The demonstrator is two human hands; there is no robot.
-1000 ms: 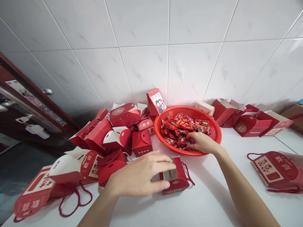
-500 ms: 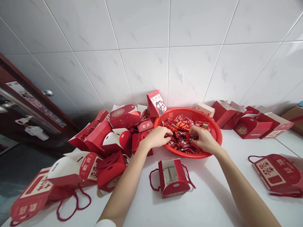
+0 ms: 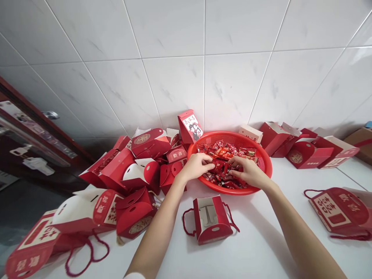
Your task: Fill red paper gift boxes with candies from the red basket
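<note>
A red plastic basket [image 3: 267, 166] holds a heap of wrapped candies [image 3: 222, 152], mostly red. Over its left side, my left hand [image 3: 197, 167] is closed, with thumb and fingertips on a red candy packet [image 3: 218, 166]. My right hand [image 3: 249, 171] reaches in from the right, its fingers pinched on a small red wrapped candy among the others; the fingertips partly hide it. In front of the basket stands a small red gift box [image 3: 213, 224], its top open and its inside bare, with dark red cord handles on both sides.
Red gift boxes crowd the left side, including one with a cream lining [image 3: 83, 211]. More boxes [image 3: 309, 153] stand along the wall at right, and a flatter box [image 3: 340, 211] lies at the right edge. Behind rises a tiled wall [image 3: 174, 89]. A door with keys [image 3: 37, 164] is at far left.
Both hands have shifted slightly within the basket. A red packet now shows at my left fingertips, between the hands. The view has turned a little; the open box stays in place.
</note>
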